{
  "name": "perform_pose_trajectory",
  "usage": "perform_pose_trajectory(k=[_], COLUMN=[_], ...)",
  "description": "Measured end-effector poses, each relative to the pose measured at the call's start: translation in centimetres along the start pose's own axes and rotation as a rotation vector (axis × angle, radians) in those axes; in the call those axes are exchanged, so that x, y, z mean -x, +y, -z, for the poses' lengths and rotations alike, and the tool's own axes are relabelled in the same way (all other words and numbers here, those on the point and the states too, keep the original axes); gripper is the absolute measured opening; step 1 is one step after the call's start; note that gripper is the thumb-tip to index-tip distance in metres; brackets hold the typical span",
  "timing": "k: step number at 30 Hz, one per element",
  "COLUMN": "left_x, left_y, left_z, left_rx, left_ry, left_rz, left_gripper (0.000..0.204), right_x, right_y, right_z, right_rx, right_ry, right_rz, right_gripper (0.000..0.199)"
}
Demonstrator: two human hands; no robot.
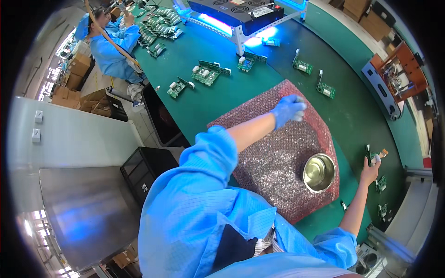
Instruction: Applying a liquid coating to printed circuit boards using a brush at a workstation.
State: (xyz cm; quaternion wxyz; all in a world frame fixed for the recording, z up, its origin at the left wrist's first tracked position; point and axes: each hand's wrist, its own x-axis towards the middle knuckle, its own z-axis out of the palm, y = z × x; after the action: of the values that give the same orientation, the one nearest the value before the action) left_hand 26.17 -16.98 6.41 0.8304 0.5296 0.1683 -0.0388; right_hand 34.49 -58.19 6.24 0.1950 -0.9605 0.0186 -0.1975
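My left hand (289, 111), in a blue glove with pale fingertips, hovers over the far part of a pinkish bubble-wrap sheet (273, 157). Its fingers are curled together; whatever they may hold is hidden. On the sheet's right part stands a round metal bowl (319, 173), seen from above. Out to the right, my right hand (369, 171) is closed around what looks like a small brush (383, 152) with a tan-orange end. A green circuit board (368, 154) is right at those fingers; whether they grip it too I cannot tell.
Circuit boards (206, 72) stand along the green table (178, 109), with a pile (157, 25) at the far left. A fan unit (238, 9) glows blue on a white frame. An orange-and-grey device (394, 78) sits at right. Another person (111, 48) works at far left.
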Motion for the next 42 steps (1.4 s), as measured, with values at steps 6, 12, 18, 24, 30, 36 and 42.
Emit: perform_pose_trajectory(k=[6, 12, 18, 24, 30, 36, 42], left_x=[8.7, 10.9, 10.5, 10.5, 9.8, 11.4, 12.7], left_y=[0.2, -0.2, -0.2, -0.6, -1.7, -2.6, -4.0], left_z=[7.0, 8.8, 6.2, 4.4, -1.3, -5.9, -4.6], left_rx=[0.01, -0.015, -0.255, -0.341, -0.421, 0.182, 0.543], left_ry=[0.178, 0.233, 0.082, 0.055, -0.079, -0.209, -0.177], left_rz=[0.013, 0.057, -0.06, -0.107, -0.277, 0.011, -0.022], left_gripper=[0.028, 0.023, 0.024, 0.02, 0.037, 0.048, 0.033], right_x=[-1.8, -1.8, -1.8, -1.3, 3.5, 12.1, 17.3], right_y=[1.8, 3.4, 4.2, -0.5, -13.3, -23.2, -27.1], right_z=[-3.6, -5.1, -3.9, -1.2, 3.7, 6.5, 5.9], right_rx=[0.129, 0.178, 0.176, -0.032, -0.595, -0.647, -0.637], right_ry=[-0.024, -0.019, 0.049, 0.099, 0.054, -0.03, -0.07], right_rz=[0.155, 0.194, 0.2, 0.155, 0.163, 0.39, 0.402], right_gripper=[0.036, 0.035, 0.032, 0.033, 0.037, 0.04, 0.045])
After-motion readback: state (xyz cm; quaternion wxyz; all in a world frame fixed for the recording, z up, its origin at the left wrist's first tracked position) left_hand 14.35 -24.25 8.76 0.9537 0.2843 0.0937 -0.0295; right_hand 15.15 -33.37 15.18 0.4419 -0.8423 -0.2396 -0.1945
